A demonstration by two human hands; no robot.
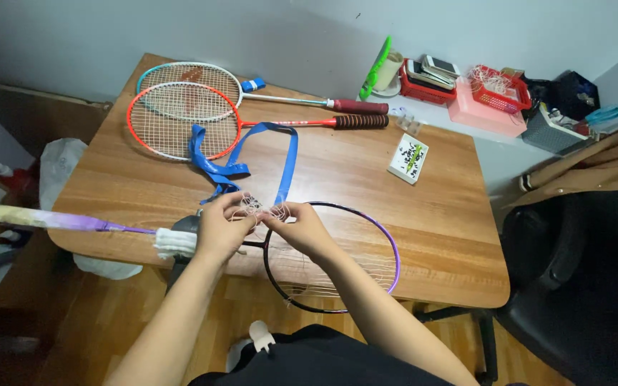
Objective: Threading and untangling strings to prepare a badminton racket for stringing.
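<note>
A purple-and-black badminton racket point(388, 246) lies at the near edge of the wooden table point(438, 214), its head partly strung, its wrapped handle sticking out to the left. My left hand point(222, 227) and my right hand point(302, 227) meet over the top of the racket head. Both pinch a tangle of white string point(257, 207) at the frame. A blue strap point(287, 161) lies looped just beyond my hands.
A red racket point(180, 120) and a white-and-teal racket point(194, 77) lie at the back left. A small white box point(408, 159) sits mid-table. Red and pink baskets point(491, 96) with phones and clutter stand at the back right. A dark chair point(581, 286) is at right.
</note>
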